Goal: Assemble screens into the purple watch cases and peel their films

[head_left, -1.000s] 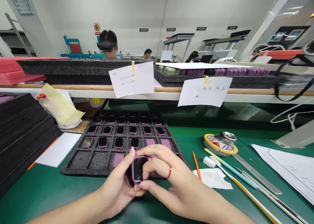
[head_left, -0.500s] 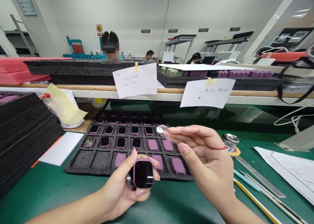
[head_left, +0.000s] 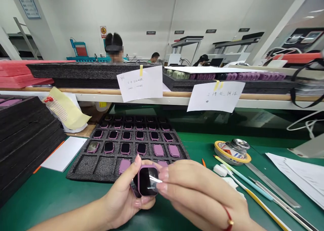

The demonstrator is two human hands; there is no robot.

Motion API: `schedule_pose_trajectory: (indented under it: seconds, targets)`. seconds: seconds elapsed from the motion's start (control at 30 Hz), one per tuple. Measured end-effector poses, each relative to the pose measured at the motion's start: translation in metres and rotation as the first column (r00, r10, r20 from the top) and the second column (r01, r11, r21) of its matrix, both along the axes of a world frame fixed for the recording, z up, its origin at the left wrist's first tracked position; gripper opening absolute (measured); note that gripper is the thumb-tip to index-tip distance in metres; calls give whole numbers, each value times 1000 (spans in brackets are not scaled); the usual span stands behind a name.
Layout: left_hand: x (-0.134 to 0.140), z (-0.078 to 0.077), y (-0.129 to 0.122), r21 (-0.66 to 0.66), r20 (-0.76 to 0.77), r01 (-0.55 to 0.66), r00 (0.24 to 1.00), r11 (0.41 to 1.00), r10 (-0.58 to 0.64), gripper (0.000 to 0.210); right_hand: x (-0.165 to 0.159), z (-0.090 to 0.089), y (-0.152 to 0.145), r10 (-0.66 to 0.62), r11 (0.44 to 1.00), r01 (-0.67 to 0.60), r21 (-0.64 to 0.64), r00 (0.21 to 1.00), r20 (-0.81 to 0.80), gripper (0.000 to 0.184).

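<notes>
A purple smartwatch body (head_left: pixel 144 183) with a black screen faces up in my left hand (head_left: pixel 124 194), whose thumb and fingers are closed around its edges. A second dark, shiny piece shows behind it at the left; I cannot tell its kind. At the screen's right edge, my right hand (head_left: pixel 199 187) pinches a small piece of clear film (head_left: pixel 154 183) that overlaps the glass. Beyond the hands lies a black foam tray (head_left: pixel 106 166) with several purple watch bodies in its pockets, some screen up, some back up. Part of its front row is hidden by my hands.
A roll of tape (head_left: pixel 231 153) with a metal piece on it, a steel ruler (head_left: pixel 275 187), a yellow-white stick (head_left: pixel 265 207) and papers (head_left: pixel 298 180) lie to the right. Stacked black foam trays (head_left: pixel 27 140) stand left. A shelf (head_left: pixel 174 100) crosses behind; people sit beyond.
My right hand has come down and left, bringing the clear film from above the tray to the watch screen. My left hand still holds the watch in nearly the same place.
</notes>
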State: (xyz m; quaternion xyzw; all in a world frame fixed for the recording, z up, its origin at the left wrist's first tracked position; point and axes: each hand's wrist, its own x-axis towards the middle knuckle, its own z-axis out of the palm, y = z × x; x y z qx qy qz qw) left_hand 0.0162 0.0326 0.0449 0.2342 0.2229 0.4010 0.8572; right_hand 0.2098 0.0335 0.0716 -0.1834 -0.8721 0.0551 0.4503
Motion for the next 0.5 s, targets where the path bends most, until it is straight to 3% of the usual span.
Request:
schedule_pose_trajectory:
  seconds: [0.23, 0.37, 0.43, 0.5]
  targets:
    - [1, 2, -1, -38, -40, -2, 999, 999, 0, 47, -13, -14, 4, 89, 988, -86, 131, 996, -14, 39]
    - [2, 1, -1, 1, -88, -50, 995, 999, 50, 51, -17, -8, 3, -27, 982, 16, 191, 998, 54, 30]
    - [2, 0, -1, 73, -120, -64, 990, 995, 72, 51, -20, -8, 1, -99, 985, 93, 147, 994, 36, 48]
    - [3, -3, -2, 153, -162, -76, 982, 985, 101, 49, -23, -10, 0, -142, 990, 142, 16, 990, 23, 68]
